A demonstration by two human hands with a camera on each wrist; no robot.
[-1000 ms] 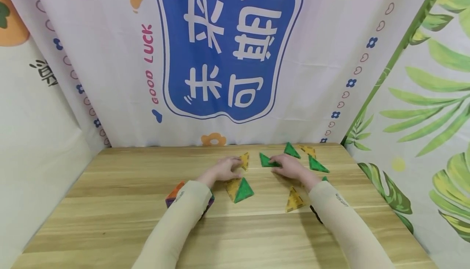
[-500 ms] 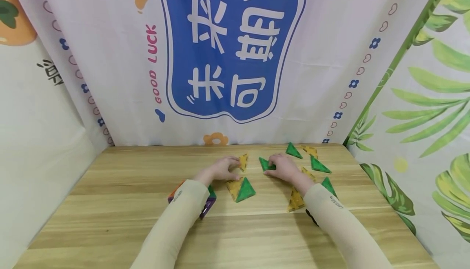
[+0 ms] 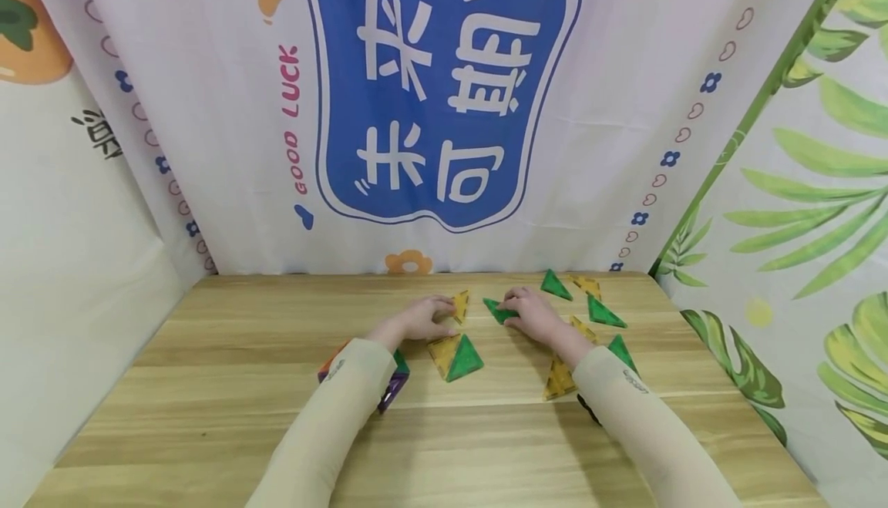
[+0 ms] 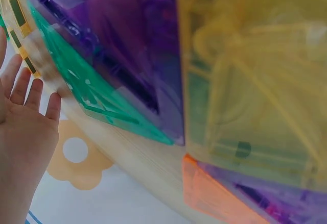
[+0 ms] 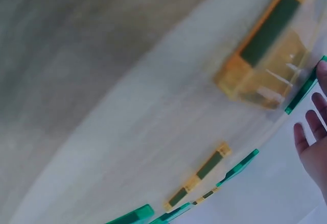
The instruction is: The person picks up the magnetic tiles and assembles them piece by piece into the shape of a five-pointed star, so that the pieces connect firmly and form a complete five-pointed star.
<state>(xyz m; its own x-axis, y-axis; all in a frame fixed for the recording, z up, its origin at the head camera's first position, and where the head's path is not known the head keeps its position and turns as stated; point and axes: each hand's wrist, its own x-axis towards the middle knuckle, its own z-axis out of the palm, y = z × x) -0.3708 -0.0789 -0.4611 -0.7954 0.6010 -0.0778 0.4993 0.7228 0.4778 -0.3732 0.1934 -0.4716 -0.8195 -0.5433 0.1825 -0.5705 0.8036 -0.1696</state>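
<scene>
Left hand [image 3: 419,319]: spread-fingered at a yellow translucent plastic triangle tile [image 3: 461,306], contact unclear.
Right hand [image 3: 534,316]: pinching a green translucent plastic triangle tile [image 3: 496,310], right of the yellow one.
Risk: might slip or twist if pinched near one edge.
Writing: "GOOD LUCK", "未来可期" on white cloth backdrop [image 3: 444,115].

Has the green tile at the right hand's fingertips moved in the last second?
Yes, to the left: the green tile is now closer to the printed flower.
</scene>
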